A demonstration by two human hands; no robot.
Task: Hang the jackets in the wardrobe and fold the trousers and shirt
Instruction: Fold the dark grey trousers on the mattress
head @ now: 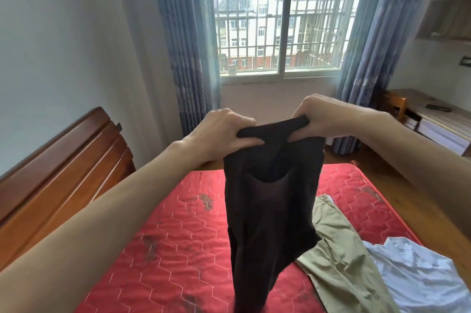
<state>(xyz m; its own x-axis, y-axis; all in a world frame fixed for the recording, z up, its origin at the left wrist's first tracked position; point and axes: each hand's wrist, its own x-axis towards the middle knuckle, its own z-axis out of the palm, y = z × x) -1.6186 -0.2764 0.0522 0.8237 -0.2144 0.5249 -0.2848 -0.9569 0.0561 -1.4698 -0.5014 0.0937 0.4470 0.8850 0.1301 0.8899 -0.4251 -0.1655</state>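
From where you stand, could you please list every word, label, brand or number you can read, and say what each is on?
None can be read.
The dark trousers, held up by the left hand and right hand, show no label or print.
The khaki trousers, white shirt and red mattress bear no lettering.
The small dark object on the desk is too small to read.

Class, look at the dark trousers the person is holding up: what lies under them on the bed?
Under the dark trousers lies the red mattress, with the khaki trousers partly beneath their lower right edge. Whatever sits directly behind the hanging cloth is covered.
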